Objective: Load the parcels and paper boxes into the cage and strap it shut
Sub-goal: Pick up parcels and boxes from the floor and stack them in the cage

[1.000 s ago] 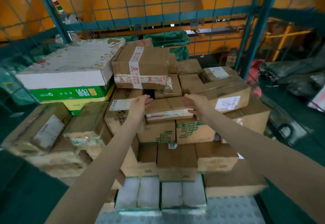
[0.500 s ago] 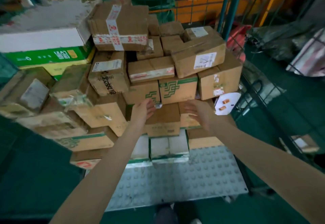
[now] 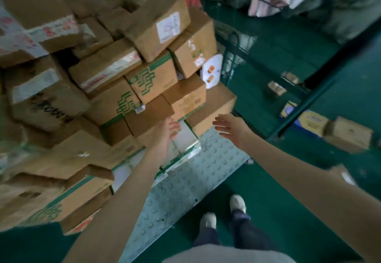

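While the parcel stack is sitting piled high and uneven inside the cage, both hands are hovering empty at its lower front. The left hand is lying loose with fingers relaxed, right over the white-and-green carton in the bottom row. Blur is hiding whether it is actually touching anything. The right hand is spreading wide in the air, just beside the corner of the low brown box, and is holding nothing.

Risk one: the upper boxes are leaning outward and overhanging the rows beneath. Any nudge or pull on a low box could be tipping the front column onto the studded floor plate or the person's shoes.

Risk two: the white pouch is sitting wedged between the boxes and the cage mesh, and is looking ready to slip out.

Risk three: loose boxes are lying on the green floor outside the cage, well apart from the stack, so loading is looking unfinished. Forcing them on top would be making a collapse likelier.

No strap is showing, and the cage front is looking open.
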